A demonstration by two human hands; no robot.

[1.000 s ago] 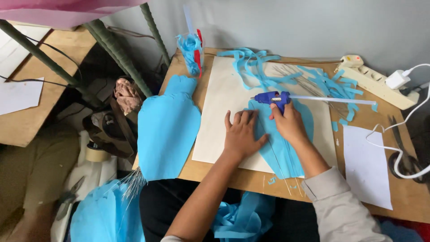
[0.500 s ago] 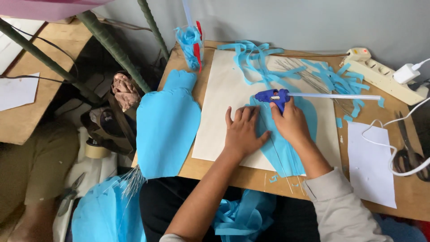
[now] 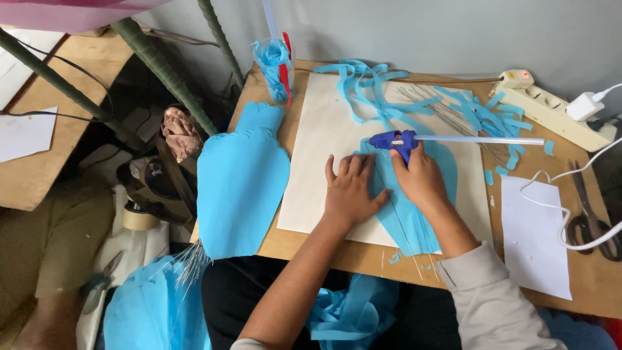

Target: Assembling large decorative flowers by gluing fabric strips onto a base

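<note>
Two hands work one blue paper petal: left hand lies flat, pressing it; right hand grips the glue gun. Another cut petal waits left, unglued.

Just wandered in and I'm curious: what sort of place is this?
Probably a home craft corner: a wooden table strewn with blue paper strips, a blue glue gun in the right hand, and scissors.

Single head cam, looks steeply down and forward from above the seated person's lap onto the tabletop, close range, both forearms enter from the bottom edge, grey wall across the top, floor clutter on the left; no second view.
</note>
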